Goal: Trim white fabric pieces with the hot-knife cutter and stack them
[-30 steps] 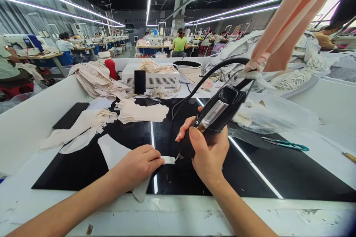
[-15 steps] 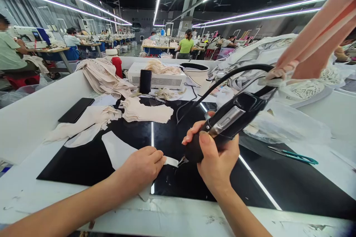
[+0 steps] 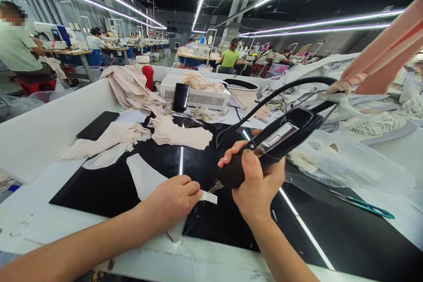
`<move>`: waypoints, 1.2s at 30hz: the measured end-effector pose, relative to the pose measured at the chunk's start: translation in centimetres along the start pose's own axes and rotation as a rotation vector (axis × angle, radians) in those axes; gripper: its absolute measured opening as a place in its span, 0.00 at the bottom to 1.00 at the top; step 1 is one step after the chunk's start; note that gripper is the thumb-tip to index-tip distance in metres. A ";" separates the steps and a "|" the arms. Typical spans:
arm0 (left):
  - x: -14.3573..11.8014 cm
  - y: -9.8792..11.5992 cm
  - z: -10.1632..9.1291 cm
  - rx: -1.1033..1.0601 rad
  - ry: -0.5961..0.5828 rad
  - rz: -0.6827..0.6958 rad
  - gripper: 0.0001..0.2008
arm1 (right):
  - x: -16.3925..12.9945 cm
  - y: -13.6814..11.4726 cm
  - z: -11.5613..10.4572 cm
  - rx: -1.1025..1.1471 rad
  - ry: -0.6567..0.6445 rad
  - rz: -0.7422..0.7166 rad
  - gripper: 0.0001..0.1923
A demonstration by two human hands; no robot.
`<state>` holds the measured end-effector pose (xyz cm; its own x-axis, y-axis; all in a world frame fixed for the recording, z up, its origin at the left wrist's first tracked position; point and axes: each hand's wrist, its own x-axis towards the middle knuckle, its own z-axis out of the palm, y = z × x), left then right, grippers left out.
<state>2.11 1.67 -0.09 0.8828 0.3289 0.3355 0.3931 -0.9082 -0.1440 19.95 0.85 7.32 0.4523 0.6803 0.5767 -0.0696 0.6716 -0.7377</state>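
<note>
Right now your left hand (image 3: 173, 196) presses flat on a pale fabric piece (image 3: 145, 180) lying on the black mat (image 3: 99, 194) of the table (image 3: 39, 224), fingers closed over its narrow end, which pokes out at 3 o'clock from your knuckles. Your right hand (image 3: 254, 180) is wrapped tight around the black corded hand tool (image 3: 264, 150), its tip meeting that strip end. Keep the fabric pinned close to the tip so it cannot lift or creep, hold the tool at a steady slant, and keep your left fingertips just clear of the tip. Mind the cord (image 3: 264, 97) arching away at 12 o'clock; let it hang slack.

The tip itself is too small to make out, so you cannot tell what kind of blade or point it is. Your left palm hides the fabric edge beneath it. The scissors (image 3: 363, 205) at 3 o'clock lie well apart.
</note>
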 end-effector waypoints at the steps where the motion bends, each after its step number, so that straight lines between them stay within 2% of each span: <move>1: 0.0 0.0 0.0 -0.011 0.010 0.000 0.09 | 0.0 0.2 0.1 0.004 -0.012 0.001 0.23; 4: 0.0 -0.1 0.1 -0.050 0.036 0.007 0.07 | -0.1 0.6 0.2 0.002 -0.022 -0.004 0.23; 16: -0.1 0.0 0.2 -0.084 0.007 -0.022 0.12 | -0.1 0.6 0.2 -0.006 -0.019 -0.027 0.17; 20: -0.3 -0.1 0.2 -0.113 0.001 -0.021 0.13 | -0.1 0.5 -0.3 -0.006 0.029 -0.041 0.19; 27: -0.4 -0.2 0.1 -0.133 -0.016 -0.024 0.14 | -0.2 0.4 -0.5 -0.069 0.008 -0.044 0.18; 32: -0.3 -0.2 -0.4 -0.145 -0.021 -0.029 0.12 | -0.5 -0.1 -0.1 -0.007 0.035 -0.009 0.20; 36: -0.3 -0.2 -0.9 -0.133 -0.036 -0.030 0.12 | -1.2 -0.5 0.1 0.045 -0.014 0.002 0.20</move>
<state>1.53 1.57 0.68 0.8808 0.3631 0.3039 0.3837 -0.9234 -0.0088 19.33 -0.21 7.04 0.4394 0.6857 0.5803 -0.1108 0.6824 -0.7225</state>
